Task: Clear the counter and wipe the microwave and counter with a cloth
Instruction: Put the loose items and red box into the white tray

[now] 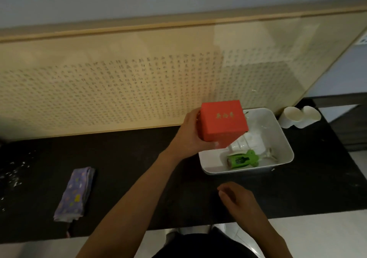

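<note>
Hands first: the left hand (188,134) grips a red box (223,120) with gold lettering, thumb under its near edge, holding it over the back left corner of a white tray (213,161). The right hand (236,198) hovers low over the black desk (129,168) in front of the tray, fingers loosely curled and holding nothing. A green plastic item (243,159) lies in the tray among pale things too blurred to name. A folded purple patterned cloth (76,194) lies on the desk, well to the left. Two white paper cups (292,116) lie on their sides behind the tray. Pale crumbs (14,174) dot the desk's far left.
</note>
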The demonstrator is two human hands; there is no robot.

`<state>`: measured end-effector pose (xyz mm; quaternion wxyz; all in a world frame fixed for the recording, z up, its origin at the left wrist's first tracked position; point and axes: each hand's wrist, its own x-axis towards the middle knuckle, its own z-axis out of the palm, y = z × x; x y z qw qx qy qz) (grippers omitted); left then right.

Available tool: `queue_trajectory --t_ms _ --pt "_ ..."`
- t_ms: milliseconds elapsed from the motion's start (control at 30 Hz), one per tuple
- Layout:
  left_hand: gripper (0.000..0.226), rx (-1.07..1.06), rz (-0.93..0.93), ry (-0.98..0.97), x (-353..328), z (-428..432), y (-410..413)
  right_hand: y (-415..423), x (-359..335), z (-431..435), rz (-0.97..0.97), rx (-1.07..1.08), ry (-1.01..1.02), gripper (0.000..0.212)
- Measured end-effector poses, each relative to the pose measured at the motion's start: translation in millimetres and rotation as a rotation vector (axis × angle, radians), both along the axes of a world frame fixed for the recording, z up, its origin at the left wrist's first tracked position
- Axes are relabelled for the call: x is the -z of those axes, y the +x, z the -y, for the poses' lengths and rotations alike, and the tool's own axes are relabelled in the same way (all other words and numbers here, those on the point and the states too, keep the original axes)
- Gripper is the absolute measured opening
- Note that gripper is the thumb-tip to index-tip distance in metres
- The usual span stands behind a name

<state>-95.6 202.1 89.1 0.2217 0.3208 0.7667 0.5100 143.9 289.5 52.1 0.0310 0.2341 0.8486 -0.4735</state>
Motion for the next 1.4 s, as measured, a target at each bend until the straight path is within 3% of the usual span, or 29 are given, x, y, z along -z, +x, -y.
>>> queue_trajectory --t_ms 300,633,900,1000,1200,1400 --pt "0.11 0.046 -0.044 -0.209 17.8 -25.6 7.5 23.8 2.8 -34.7 0.009 0.021 -0.054 0.014" --pt "0.109 -0.048 0.054 -0.081 25.5 -13.1 27.0 30.4 4.3 -44.2 0.011 -0.002 -0.089 0.015" --pt "0.11 -0.128 0.079 -0.143 29.8 7.2 35.8 24.6 7.4 -41.1 0.068 -0.072 -0.089 0.013" --pt "0.101 -0.205 0.05 -0.177 35.2 20.9 41.9 20.2 6.8 -38.8 0.091 -0.1 -0.09 0.013" --pt "0.048 -0.373 -0.027 -0.296 33.9 75.5 61.2 6.5 7.0 -28.6 0.115 -0.203 -0.081 0.013" --pt "0.029 -0.588 0.029 -0.37 33.5 159.5 101.2 -18.9 14.8 -0.4 0.143 -0.398 -0.067 0.012"
